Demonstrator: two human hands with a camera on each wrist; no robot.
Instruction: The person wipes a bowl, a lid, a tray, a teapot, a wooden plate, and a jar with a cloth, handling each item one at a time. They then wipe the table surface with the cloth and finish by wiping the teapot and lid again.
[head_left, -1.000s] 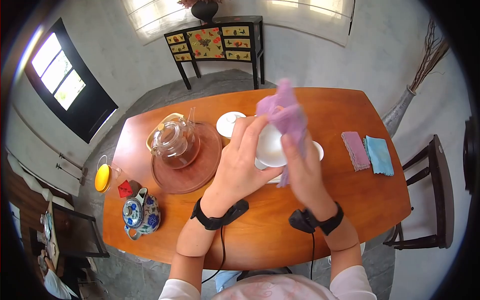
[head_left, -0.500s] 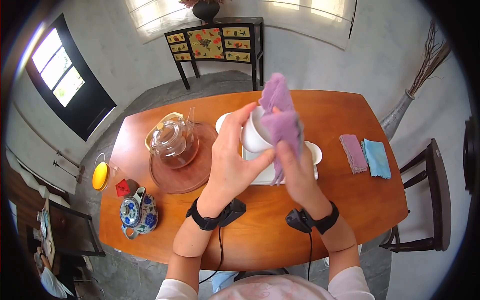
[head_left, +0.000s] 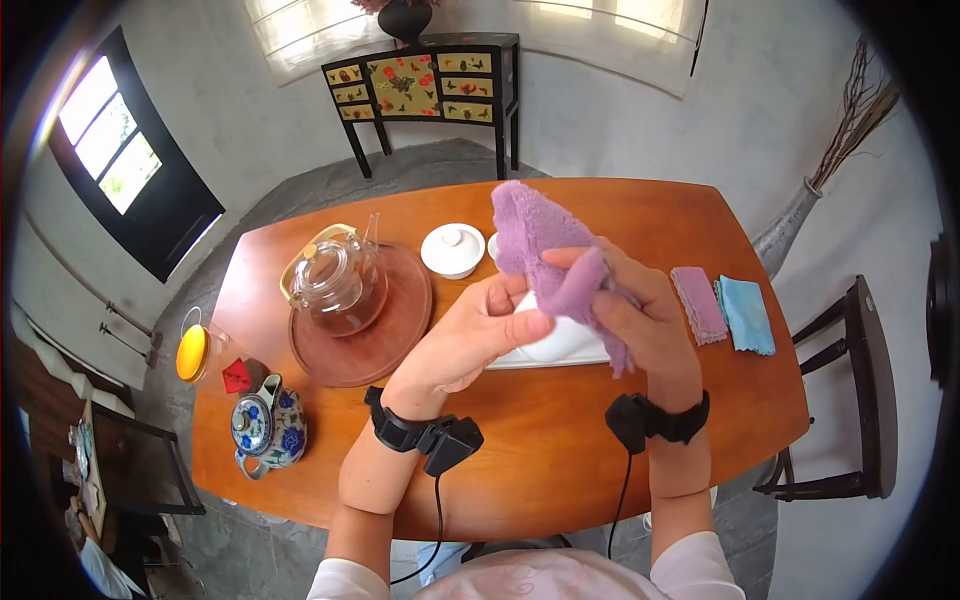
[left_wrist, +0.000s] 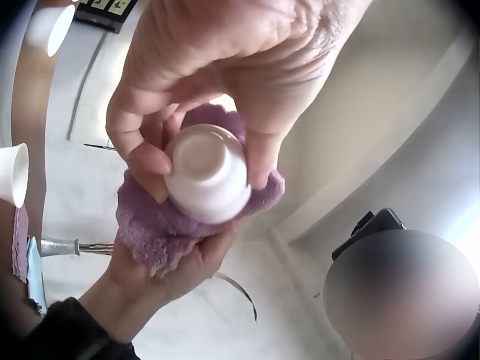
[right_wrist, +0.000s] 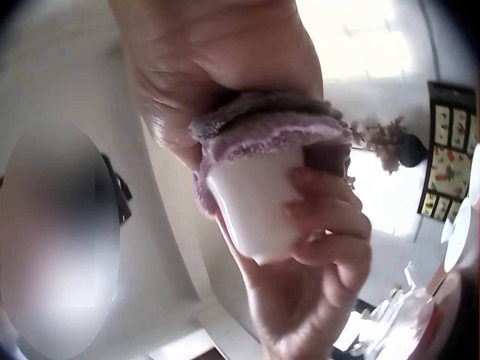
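Observation:
A small white cup (left_wrist: 206, 176) is held tilted in front of the person, over the table. My left hand (head_left: 455, 340) pinches it between thumb and fingers, its footed base facing the left wrist camera. In my right hand (head_left: 650, 315) a bunched purple cloth (head_left: 535, 235) is gripped, covering the cup's mouth. The cloth's frilled edge (right_wrist: 277, 139) wraps round the rim in the right wrist view. Below the hands a white rectangular tray (head_left: 507, 362) is partly hidden. Just beyond the left hand stands a white lidded bowl (head_left: 452, 255).
On the left, a glass teapot (head_left: 340, 285) stands on a round wooden tray (head_left: 418, 335). Nearer is a blue-and-white teapot (head_left: 270, 430), beside a yellow-lidded jar (head_left: 193, 353). At the right lie a folded purple cloth (head_left: 698, 308) and a light blue cloth (head_left: 748, 316).
The cup has turned from mouth showing upward to tipped away, its inside now hidden by the cloth. The right hand and cloth have shifted right and wrapped further round it.

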